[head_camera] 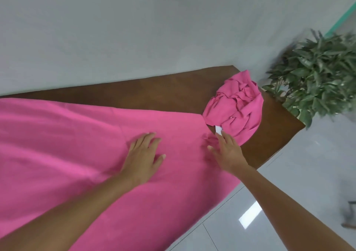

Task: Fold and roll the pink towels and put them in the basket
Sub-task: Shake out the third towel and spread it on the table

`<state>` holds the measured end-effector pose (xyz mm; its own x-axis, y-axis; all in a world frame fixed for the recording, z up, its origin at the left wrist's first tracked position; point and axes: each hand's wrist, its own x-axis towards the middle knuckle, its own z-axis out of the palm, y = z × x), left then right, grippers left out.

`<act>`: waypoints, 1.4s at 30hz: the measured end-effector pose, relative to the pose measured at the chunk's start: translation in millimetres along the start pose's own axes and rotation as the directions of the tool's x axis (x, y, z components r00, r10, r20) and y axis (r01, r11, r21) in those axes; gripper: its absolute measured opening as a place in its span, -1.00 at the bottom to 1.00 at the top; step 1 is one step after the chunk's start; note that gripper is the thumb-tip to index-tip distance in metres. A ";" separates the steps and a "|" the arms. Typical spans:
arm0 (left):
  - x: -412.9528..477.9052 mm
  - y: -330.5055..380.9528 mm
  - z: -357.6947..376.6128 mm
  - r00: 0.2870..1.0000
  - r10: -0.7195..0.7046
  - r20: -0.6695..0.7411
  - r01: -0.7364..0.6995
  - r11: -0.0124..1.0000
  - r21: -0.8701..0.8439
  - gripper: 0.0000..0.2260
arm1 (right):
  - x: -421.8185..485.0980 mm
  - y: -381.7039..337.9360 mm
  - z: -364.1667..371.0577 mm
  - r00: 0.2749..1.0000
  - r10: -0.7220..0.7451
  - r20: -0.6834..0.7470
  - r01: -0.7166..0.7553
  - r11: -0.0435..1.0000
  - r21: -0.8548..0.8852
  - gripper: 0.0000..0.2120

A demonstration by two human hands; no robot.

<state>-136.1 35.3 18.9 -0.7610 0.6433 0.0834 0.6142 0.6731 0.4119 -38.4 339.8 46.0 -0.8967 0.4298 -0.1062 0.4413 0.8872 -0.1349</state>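
Head view: a soft, limp pink towel lies spread over the brown table, left hand and right hand open, pressing flat. Likely light; best pinched at its corners. A crumpled towel waits beyond.

Brown wooden table against a pale wall; leafy green plant beside it — glossy tiled floor.

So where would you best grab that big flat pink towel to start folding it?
Probably at the corner of the spread-out pink towel beside the white tag, coming from the right side. That edge lies flat on the brown wooden table with nothing covering it, and the right hand is already there; the left hand rests flat mid-towel.
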 end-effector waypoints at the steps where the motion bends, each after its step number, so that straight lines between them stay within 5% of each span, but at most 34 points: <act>1: 6.3 -0.9 3.7 1.000 -0.005 0.015 0.005 1.000 0.006 -0.46 | 7.6 -1.0 -0.9 1.000 -0.004 0.009 0.004 1.000 0.002 -0.32; 12: 6.4 -4.6 18.9 1.000 -0.024 -0.001 0.024 0.993 0.114 -0.43 | 117.5 -18.5 -10.3 0.978 -0.163 0.128 0.171 0.984 -0.053 -0.34; 17: 8.5 0.9 16.9 0.998 -0.055 -0.011 0.056 0.991 0.124 -0.47 | 135.1 -0.9 -6.1 0.966 -0.186 0.182 0.206 0.974 -0.099 -0.08; 20: 16.5 2.7 15.8 0.996 -0.069 -0.055 0.075 0.990 0.118 -0.53 | 129.4 21.9 -4.1 0.963 -0.211 0.170 0.228 0.970 -0.084 -0.15; 24: 49.0 6.3 9.9 0.979 -0.147 -0.139 0.166 0.976 0.137 -0.64 | 113.5 64.3 -2.3 0.953 -0.250 0.170 0.269 0.958 -0.103 0.10; 31: 122.6 4.0 -9.2 0.973 -0.169 -0.158 0.201 0.955 0.217 -0.68 | 86.1 129.9 -13.4 0.936 -0.286 0.207 0.320 0.935 -0.152 0.01; 36: 156.6 -2.0 -16.2 0.973 -0.230 -0.028 0.227 0.921 0.316 -0.53 | 78.5 160.2 -22.3 0.931 -0.300 0.209 0.339 0.922 -0.188 -0.01; 42: 157.7 -1.2 -15.4 0.974 -0.223 -0.044 0.224 0.911 0.347 -0.75 | 75.8 165.8 -29.7 0.945 -0.273 0.180 0.300 0.943 -0.143 -0.08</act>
<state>-260.1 130.4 45.5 -0.8872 0.4605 0.0297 0.4614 0.8837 0.0788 -34.3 524.5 44.8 -0.9614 0.1334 -0.2405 0.1420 0.9897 -0.0184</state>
